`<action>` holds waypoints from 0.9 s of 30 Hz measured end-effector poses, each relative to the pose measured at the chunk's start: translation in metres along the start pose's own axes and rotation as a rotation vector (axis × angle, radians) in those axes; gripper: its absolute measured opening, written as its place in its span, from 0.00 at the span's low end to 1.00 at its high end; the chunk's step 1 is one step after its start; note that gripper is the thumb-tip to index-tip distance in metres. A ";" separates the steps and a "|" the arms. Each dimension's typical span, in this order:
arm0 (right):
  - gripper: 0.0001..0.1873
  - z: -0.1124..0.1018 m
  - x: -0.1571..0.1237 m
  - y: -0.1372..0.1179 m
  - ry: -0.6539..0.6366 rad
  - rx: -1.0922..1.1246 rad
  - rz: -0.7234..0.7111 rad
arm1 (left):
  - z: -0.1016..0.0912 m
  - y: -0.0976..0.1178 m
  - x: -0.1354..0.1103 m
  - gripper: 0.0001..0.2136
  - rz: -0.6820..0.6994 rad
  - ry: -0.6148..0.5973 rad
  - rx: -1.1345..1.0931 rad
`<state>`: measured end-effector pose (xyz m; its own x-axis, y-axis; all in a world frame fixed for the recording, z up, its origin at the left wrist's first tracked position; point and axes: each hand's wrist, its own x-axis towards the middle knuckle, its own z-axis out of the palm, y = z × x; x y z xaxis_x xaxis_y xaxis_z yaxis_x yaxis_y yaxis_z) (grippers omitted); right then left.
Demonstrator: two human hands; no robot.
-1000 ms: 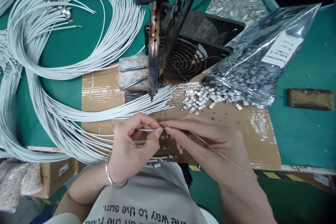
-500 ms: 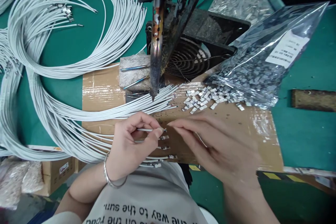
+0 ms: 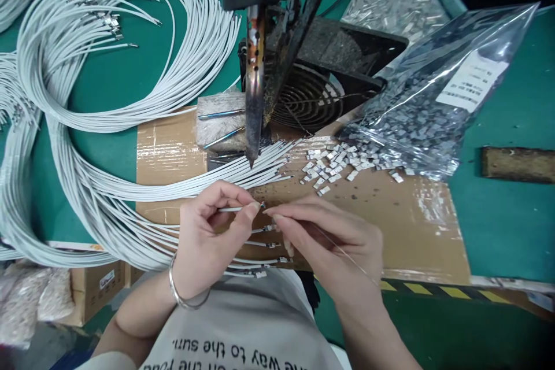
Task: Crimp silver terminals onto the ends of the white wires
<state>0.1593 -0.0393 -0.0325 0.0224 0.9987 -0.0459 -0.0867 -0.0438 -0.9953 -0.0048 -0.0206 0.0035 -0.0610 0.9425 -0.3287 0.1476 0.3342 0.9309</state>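
The grip of your left hand [image 3: 208,237] is narrow, thumb and forefinger pinched on a white wire [image 3: 229,208] just behind its bare end, which points toward 3 o'clock. The grip of your right hand [image 3: 329,237] is pinched shut too, its fingertips almost meeting that wire end. A thin strand [image 3: 347,254] runs from those fingers across the back of the hand toward 5 o'clock. Whether you also hold a small piece between the fingertips cannot be told.

Both hands hover over the near edge of a taped cardboard sheet [image 3: 169,144] lying on the green tabletop [image 3: 498,219]. More white wires with fitted ends [image 3: 269,243] lie under your hands. At 12 o'clock from the held wire, a fixed soldering iron [image 3: 254,87] points down, its tip just above a fan of wire ends. Behind it sits a black fan [image 3: 312,98].

At 2 o'clock, loose metal terminals [image 3: 333,162] spill from a clear bag [image 3: 425,110]. Bundles of curved white wires [image 3: 108,110] sweep from 9 to 11 o'clock. A brown block [image 3: 518,163] lies well apart at 3 o'clock.
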 end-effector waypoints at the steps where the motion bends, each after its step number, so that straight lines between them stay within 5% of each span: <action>1: 0.16 0.001 0.000 -0.001 -0.009 0.007 -0.006 | 0.000 0.000 0.000 0.05 -0.003 0.000 -0.002; 18: 0.09 0.006 0.002 -0.002 0.217 0.078 0.104 | -0.005 0.001 -0.003 0.03 0.011 -0.008 0.068; 27: 0.12 0.008 0.009 -0.006 0.100 0.085 0.061 | -0.005 0.002 0.001 0.04 -0.029 -0.054 0.081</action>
<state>0.1517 -0.0296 -0.0263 0.1135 0.9865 -0.1181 -0.1748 -0.0972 -0.9798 -0.0096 -0.0194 0.0061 -0.0137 0.9306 -0.3658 0.2262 0.3592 0.9054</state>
